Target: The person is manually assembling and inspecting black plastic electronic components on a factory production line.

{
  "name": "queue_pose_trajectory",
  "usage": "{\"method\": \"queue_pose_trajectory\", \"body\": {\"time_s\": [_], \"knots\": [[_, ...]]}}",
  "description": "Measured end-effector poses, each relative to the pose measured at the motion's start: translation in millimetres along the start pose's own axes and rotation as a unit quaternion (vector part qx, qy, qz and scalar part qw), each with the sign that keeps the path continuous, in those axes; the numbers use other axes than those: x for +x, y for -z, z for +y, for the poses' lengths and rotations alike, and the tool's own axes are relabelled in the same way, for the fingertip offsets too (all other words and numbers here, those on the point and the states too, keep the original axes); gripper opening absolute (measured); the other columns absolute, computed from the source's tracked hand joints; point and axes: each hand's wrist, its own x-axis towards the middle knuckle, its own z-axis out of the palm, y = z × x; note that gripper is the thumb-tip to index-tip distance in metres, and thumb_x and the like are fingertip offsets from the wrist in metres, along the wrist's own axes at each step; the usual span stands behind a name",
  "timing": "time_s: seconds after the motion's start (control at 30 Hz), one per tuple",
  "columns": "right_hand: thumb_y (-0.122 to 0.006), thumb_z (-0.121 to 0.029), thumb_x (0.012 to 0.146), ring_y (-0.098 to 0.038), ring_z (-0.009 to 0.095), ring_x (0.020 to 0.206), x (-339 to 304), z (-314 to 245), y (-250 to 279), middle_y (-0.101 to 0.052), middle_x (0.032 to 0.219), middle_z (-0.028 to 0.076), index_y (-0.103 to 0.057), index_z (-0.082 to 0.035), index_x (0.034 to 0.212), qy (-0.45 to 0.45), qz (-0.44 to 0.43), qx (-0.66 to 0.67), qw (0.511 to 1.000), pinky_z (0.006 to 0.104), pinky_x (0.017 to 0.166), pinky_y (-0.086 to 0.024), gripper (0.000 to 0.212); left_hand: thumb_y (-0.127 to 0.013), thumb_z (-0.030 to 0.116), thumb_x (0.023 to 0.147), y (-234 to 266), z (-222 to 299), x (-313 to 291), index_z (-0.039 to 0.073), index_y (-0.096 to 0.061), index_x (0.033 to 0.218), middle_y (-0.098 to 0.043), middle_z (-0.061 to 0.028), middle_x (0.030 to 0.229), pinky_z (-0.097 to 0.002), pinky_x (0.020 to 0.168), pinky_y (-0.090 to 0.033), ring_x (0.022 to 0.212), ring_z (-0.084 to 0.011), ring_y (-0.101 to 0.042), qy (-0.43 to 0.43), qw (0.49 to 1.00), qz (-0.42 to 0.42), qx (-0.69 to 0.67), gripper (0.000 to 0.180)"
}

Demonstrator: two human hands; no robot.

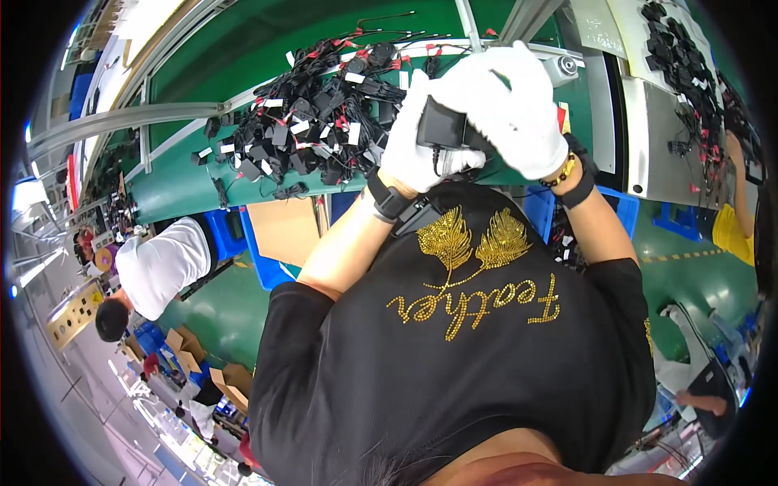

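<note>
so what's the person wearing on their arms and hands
Both hands wear white fabric gloves: left hand, right hand. The left wrist has a black watch-like band. The right wrist carries a bead bracelet in amber and dark beads beside a black wristband. Short black sleeves leave the forearms uncovered.

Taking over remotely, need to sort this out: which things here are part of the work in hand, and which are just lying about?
In hand:
left hand
right hand
black adapter
pile of adapters

Lying about:
blue bins
cardboard box
second pile
</note>
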Motion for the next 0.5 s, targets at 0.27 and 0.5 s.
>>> {"method": "queue_pose_trajectory", "body": {"time_s": [0.27,0.5], "knots": [[-0.055,-0.024,0.08,-0.053,0.027,0.105,2,-7,-4,-0.061,0.11,0.005,-0.065,-0.015,0.107,0.105,-0.031,-0.09,0.99,0.048,0.096,-0.034,0.03,-0.035,0.055,0.091,-6,-18,-8,0.006,-0.037,0.131,-0.05,-0.0127,0.124,-0.041,0.099,-0.038,0.115,-0.0272,-0.049,0.144,0.921,0.036,-0.36,0.064],[-0.054,-0.024,0.083,-0.056,0.027,0.099,10,-10,-7,-0.063,0.104,0.006,-0.066,-0.018,0.106,0.158,0.001,-0.121,0.98,0.0428,0.086,-0.042,0.027,-0.082,0.014,0.064,-4,-8,-9,0.001,-0.034,0.129,-0.046,-0.0111,0.126,-0.037,0.096,-0.041,0.112,-0.0242,-0.05,0.041,0.967,-0.001,-0.252,0.081]]}}
